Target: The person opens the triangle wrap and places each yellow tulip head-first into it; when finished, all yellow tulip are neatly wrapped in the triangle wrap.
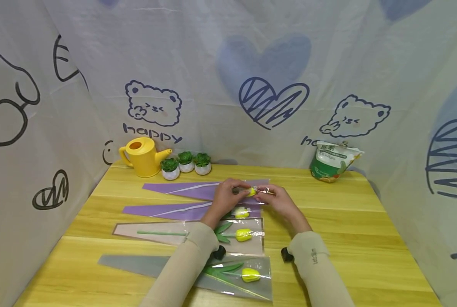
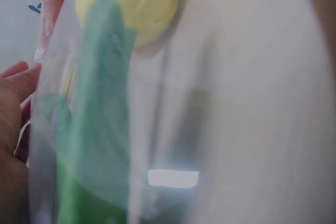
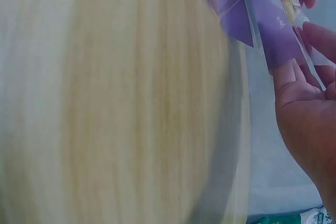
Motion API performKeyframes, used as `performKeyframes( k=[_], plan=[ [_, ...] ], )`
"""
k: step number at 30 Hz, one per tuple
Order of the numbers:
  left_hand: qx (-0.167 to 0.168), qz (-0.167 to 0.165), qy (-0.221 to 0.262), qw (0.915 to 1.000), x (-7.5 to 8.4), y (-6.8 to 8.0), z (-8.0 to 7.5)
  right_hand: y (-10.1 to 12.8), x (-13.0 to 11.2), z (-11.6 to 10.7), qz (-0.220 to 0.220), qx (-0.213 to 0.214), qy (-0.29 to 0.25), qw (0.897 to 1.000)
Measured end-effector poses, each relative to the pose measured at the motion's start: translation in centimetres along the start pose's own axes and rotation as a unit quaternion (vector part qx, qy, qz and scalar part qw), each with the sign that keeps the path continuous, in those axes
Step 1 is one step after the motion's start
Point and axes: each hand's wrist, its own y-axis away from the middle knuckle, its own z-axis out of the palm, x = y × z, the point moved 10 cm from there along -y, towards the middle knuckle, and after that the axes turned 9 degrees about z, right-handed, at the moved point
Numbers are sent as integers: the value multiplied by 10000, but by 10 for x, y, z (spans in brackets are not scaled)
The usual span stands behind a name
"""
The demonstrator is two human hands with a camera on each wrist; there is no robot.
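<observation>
1. Pale yellow wooden tabletop [image 1: 366,238], walled on three sides by a white plastic sheet printed with dark blue bears and hearts [image 1: 274,102].
2. At 11 o'clock on the table, a yellow plastic watering can [image 1: 143,156] just beside three small green succulents in white pots [image 1: 186,163]; at 1 o'clock, a crumpled green-and-white printed bag [image 1: 333,161].
3. Near table centre, a small yellow artificial tulip bud in a clear-and-purple cone sleeve [image 1: 251,192], pinched from 9 o'clock by the left hand [image 1: 226,198] and from 3 o'clock by the right hand [image 1: 280,200], fingertips of both curled together on it.
4. Toward 6 o'clock of the hands, three more sleeved yellow tulips with green leaves [image 1: 243,234] laid in a row, partly covered by the beige sleeves [image 1: 186,264].
5. Left wrist view blurred: yellow bud and green leaf behind clear film. Right wrist view mostly blurred wood, purple sleeve edge cut off at 1 o'clock.
</observation>
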Motion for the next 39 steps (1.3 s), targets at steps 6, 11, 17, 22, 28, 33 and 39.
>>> performKeyframes(
  k=[6, 11, 17, 22, 28, 33, 39],
  plan=[
    [-73, 43, -159, 9998, 0, -1, 2, -3, 1, 0, 39, -30, -13, 10000],
    [-202, 53, -163, 9996, -1, 0, 3, -5, 1, -1, 63, 11, 136, 9999],
    [-498, -159, -318, 9981, -11, 0, 0, -8, -2, -5, -50, 335, 271, 9991],
    [-623, -390, -417, 9964, -22, 1, -12, -7, -3, -11, -41, 891, 806, 9927],
    [-673, -859, -585, 9923, -41, 8, -35, -3, 1, -26, 18, 1511, 750, 9857],
    [-765, -1171, -845, 9866, -57, 19, -62, -3, 4, -32, 36, 1615, 719, 9843],
    [-750, -1381, -1018, 9823, -78, 35, -92, -1, 6, -34, 132, 1604, 691, 9845]
  ],
)
